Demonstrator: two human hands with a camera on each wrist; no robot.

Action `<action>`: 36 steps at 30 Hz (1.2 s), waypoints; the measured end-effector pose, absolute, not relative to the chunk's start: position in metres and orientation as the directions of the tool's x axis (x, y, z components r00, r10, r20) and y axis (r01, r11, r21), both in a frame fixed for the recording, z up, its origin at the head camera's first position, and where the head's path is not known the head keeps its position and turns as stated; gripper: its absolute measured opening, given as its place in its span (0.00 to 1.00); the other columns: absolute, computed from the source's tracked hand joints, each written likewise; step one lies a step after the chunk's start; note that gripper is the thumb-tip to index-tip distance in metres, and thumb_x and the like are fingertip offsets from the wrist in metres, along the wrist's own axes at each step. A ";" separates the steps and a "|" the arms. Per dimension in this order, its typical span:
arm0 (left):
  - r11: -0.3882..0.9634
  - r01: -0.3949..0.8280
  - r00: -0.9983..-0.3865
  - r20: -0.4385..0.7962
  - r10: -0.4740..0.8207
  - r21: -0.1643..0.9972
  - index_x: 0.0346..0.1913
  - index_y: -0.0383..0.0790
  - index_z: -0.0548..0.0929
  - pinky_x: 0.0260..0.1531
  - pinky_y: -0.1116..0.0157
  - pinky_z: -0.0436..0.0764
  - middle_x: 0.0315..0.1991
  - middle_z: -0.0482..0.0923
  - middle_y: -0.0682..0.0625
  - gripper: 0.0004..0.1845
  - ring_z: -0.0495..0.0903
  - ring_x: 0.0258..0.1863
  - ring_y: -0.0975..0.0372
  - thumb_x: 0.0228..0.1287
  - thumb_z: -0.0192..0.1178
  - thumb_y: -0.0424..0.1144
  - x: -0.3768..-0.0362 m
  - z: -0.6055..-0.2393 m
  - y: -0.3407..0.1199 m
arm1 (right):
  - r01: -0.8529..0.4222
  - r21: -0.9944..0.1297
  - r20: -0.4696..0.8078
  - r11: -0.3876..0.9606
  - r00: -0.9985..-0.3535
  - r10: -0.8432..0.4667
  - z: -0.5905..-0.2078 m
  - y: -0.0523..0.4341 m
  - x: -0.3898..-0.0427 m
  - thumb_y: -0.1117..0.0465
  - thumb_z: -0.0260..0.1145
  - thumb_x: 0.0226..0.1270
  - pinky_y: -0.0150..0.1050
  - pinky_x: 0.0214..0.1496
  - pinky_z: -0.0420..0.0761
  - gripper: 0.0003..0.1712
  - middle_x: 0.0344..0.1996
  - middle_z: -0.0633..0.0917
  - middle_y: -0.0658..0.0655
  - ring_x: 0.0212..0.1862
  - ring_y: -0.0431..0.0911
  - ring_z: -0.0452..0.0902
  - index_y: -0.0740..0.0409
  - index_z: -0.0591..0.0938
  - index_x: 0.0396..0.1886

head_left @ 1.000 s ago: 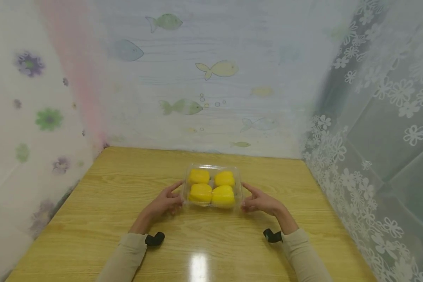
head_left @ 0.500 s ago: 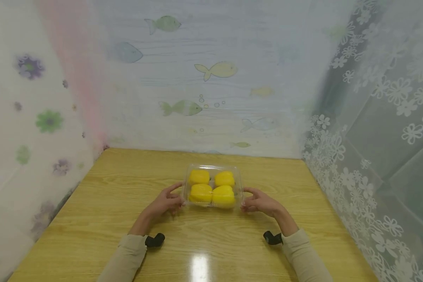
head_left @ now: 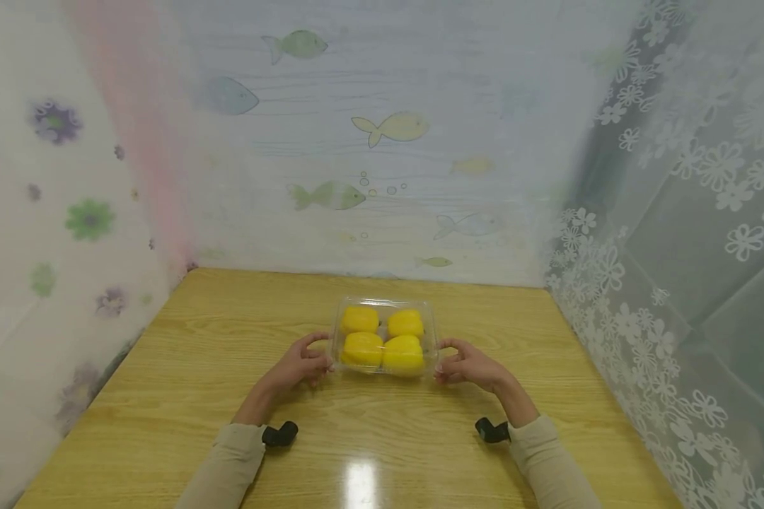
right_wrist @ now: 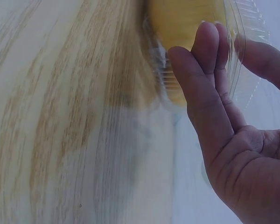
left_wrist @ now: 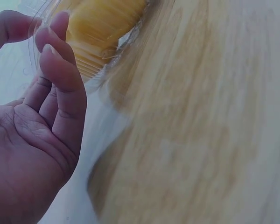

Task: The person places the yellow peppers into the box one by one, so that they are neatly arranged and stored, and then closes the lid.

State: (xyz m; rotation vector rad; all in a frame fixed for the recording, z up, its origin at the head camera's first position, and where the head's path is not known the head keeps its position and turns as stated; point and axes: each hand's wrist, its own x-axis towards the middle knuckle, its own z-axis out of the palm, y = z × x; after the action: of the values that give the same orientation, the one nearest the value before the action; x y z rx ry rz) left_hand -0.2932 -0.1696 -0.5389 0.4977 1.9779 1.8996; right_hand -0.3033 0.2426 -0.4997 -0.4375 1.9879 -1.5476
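Note:
A clear plastic clamshell box (head_left: pixel 383 304) holding several yellow bell peppers (head_left: pixel 363 349) sits on the wooden table, with a person's hand at each side. The left hand (head_left: pixel 295 367) pinches the box's left rim; in the left wrist view, the thumb and curled fingers meet from either side of the plastic edge. On the opposite side, the right hand (head_left: pixel 474 367) grips the right rim the same way, as the right wrist view shows its fingers (right_wrist: pixel 200 98) overlapping the ribbed wall and its thumb outside. Yellow shows through the plastic in both wrist views.
The wooden table (head_left: pixel 229 304) ends at a fish-patterned back sheet (head_left: pixel 382 177). A flower-printed sheet (head_left: pixel 70 283) borders the left, and a floral translucent sheet (head_left: pixel 675 283) the right. Dark wrist mounts (head_left: pixel 280 434) stick out from both beige sleeves (head_left: pixel 550 459).
Both index fingers have bent in from a straighter pose, closer to the box's sides. The box and peppers stay in place.

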 end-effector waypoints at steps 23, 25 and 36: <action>-0.061 -0.055 -0.877 -0.019 0.480 0.997 0.75 0.33 0.55 0.27 0.69 0.78 0.30 0.85 0.52 0.33 0.77 0.27 0.65 0.74 0.58 0.30 -0.297 -0.546 -0.160 | 0.099 -0.969 -0.219 0.227 -0.772 -0.596 -0.503 0.249 -0.302 0.69 0.60 0.75 0.48 0.52 0.85 0.26 0.35 0.88 0.58 0.41 0.50 0.86 0.71 0.59 0.65; -0.043 -0.053 -0.869 -0.025 0.495 0.998 0.76 0.34 0.55 0.27 0.68 0.78 0.32 0.85 0.51 0.33 0.76 0.26 0.65 0.74 0.58 0.31 -0.296 -0.545 -0.162 | 0.105 -0.970 -0.220 0.220 -0.763 -0.608 -0.504 0.250 -0.302 0.70 0.59 0.76 0.48 0.53 0.85 0.26 0.35 0.89 0.57 0.42 0.50 0.86 0.71 0.58 0.65; 0.045 -0.028 -0.852 -0.048 0.521 0.999 0.80 0.38 0.55 0.28 0.64 0.83 0.44 0.86 0.36 0.36 0.80 0.31 0.60 0.77 0.59 0.39 -0.288 -0.542 -0.174 | 0.125 -0.971 -0.224 0.201 -0.764 -0.605 -0.511 0.253 -0.299 0.64 0.62 0.77 0.49 0.56 0.84 0.30 0.41 0.87 0.63 0.45 0.53 0.85 0.67 0.60 0.70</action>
State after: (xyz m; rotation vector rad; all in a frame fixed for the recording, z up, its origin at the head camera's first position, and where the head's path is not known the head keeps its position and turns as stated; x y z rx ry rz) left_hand -0.2884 -0.1736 -0.5423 0.4954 1.9314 1.8606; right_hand -0.2985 0.2534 -0.5106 -0.4449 1.8980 -1.6177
